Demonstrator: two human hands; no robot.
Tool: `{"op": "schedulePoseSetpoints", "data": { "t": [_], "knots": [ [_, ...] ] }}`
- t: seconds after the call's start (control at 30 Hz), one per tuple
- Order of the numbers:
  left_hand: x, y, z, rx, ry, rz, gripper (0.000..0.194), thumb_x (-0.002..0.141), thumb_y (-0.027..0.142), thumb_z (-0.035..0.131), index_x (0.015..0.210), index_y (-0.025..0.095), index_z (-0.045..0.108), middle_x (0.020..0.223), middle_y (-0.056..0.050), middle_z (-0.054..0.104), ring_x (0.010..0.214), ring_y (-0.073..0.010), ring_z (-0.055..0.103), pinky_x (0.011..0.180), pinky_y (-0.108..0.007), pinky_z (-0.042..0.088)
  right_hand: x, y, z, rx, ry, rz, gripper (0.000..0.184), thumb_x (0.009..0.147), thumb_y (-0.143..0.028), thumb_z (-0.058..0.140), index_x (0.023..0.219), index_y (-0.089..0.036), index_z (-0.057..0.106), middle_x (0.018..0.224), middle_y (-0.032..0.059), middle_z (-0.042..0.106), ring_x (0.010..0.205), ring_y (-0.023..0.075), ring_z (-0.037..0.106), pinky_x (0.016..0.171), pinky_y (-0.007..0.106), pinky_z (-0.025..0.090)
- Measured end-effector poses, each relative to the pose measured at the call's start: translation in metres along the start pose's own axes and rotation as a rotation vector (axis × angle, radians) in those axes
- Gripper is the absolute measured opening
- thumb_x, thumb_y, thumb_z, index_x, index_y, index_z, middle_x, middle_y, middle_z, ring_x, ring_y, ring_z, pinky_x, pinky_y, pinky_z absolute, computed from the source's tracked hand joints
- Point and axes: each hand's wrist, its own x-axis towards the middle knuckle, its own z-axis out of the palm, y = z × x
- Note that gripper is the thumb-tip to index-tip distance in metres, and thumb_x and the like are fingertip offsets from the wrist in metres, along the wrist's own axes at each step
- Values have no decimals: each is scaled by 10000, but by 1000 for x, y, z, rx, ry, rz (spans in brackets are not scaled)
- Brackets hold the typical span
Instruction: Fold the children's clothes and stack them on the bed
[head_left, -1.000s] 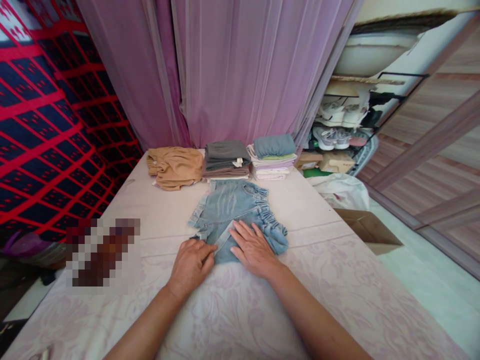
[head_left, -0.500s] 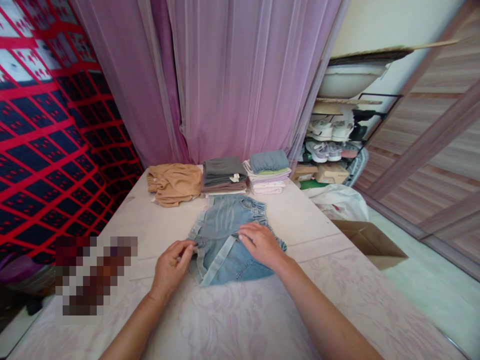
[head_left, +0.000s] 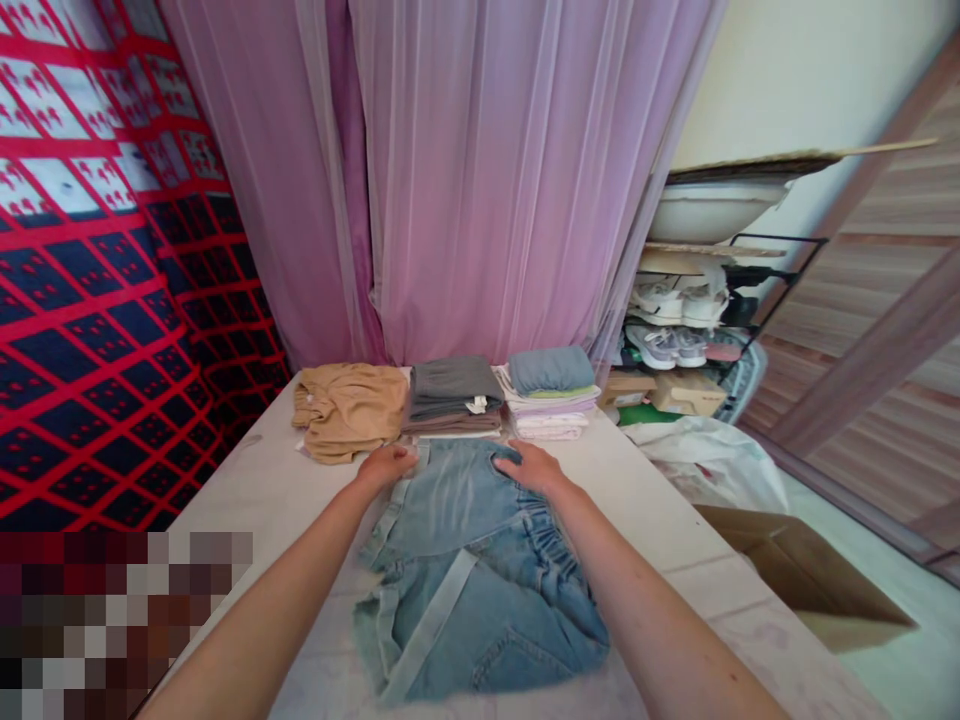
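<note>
A pair of light blue denim shorts (head_left: 442, 510) lies folded over on the bed-like surface, with an elastic waistband on the right and turned-up hems on the left. At its far left corner, my left hand (head_left: 386, 465) is closed with finger and thumb on the hem edge. My right hand (head_left: 532, 466) grips the far right corner by the waistband, its thumb over the pocket opening. Just beyond the hands sit a tan folded garment (head_left: 352, 408), a stack of dark folded clothes (head_left: 456, 385) and a stack of light folded cloths (head_left: 551, 390).
Purple curtains (head_left: 480, 180) hang behind the stacks. On the left is a red-and-black patterned cloth (head_left: 97, 330). To the right stand an open cardboard box (head_left: 810, 570), a white plastic bag (head_left: 712, 460) and a rack with shoes (head_left: 667, 345). The lower left is pixelated.
Both hands have moved forward from the middle of the shorts to its far corners. The view has tilted up, and the shorts appear nearer and larger.
</note>
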Motion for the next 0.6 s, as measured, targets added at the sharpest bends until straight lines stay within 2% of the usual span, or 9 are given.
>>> {"op": "schedulePoseSetpoints", "data": {
  "t": [0.1,0.2,0.33,0.43,0.6],
  "knots": [
    [12,10,10,63,-11,-46,257,611,461,684,647,209,649,665,-33,675,723,-229,643,615,-272,417,13,-1,0,45,-102,-15,624,740,-544,603,1280,-237,545,1233,89,619,1120,270,574,898,368,440],
    [16,19,19,101,-5,-76,209,581,399,707,596,213,612,653,-42,663,740,-243,646,632,-285,420,22,-4,0,65,-116,-18,561,682,-448,671,1199,-240,608,1113,71,669,1015,246,621,842,334,460],
    [12,24,25,63,19,-41,196,585,314,700,569,204,538,668,-42,651,761,-246,639,657,-299,435,28,-2,2,100,-127,-17,293,662,-359,681,931,-246,701,866,17,706,823,203,650,706,274,465],
    [8,25,18,-55,23,63,185,639,323,676,673,197,546,749,-34,665,808,-226,635,693,-295,458,30,4,1,129,-100,-40,187,669,-269,661,851,-236,691,830,-13,698,803,170,633,679,233,439],
    [9,30,-9,-323,-41,213,268,742,336,593,946,181,516,837,-16,690,785,-176,653,685,-283,498,28,15,-3,161,-31,-99,204,689,-151,582,863,-220,666,867,-11,691,847,167,614,709,230,422]
  ]
}}
